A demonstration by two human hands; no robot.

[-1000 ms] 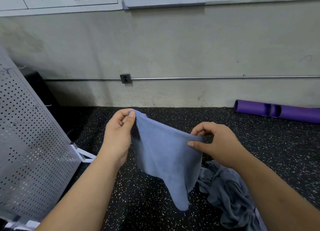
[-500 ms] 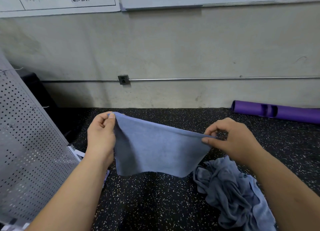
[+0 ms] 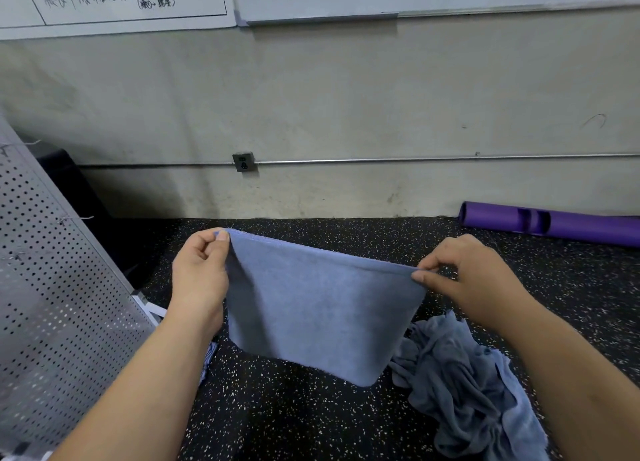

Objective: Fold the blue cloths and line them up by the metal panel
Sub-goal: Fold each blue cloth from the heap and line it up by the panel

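The blue cloth [image 3: 318, 308] hangs in the air above the speckled floor [image 3: 294, 422], just to the right of the metal panel [image 3: 52, 287], stretched between two hands. The left hand [image 3: 199, 273], nearer the panel, has its grip closed to a pinch, thumb and forefinger on the cloth's upper corner. The right hand [image 3: 464, 277], farther from the panel, pinches the opposite upper corner the same way, with its other fingers loosely curled.

The top edge between the two grips runs taut and dips a little away from the panel. As held, that edge is the cloth's long axis, lying across the view with one end toward the panel. The short side drops to a free lower edge, which hangs lowest at the corner away from the panel.

The cloth looks light, soft and quite limp, with a matte nap that should not slip between fingertips. It probably keeps a straight line only where it is pulled tight, so the corners seem the sensible places to hold. It should crease readily and is not fragile.

A crumpled heap of cloths [image 3: 460, 384] lies on the floor beyond the held cloth, on its side away from the panel.
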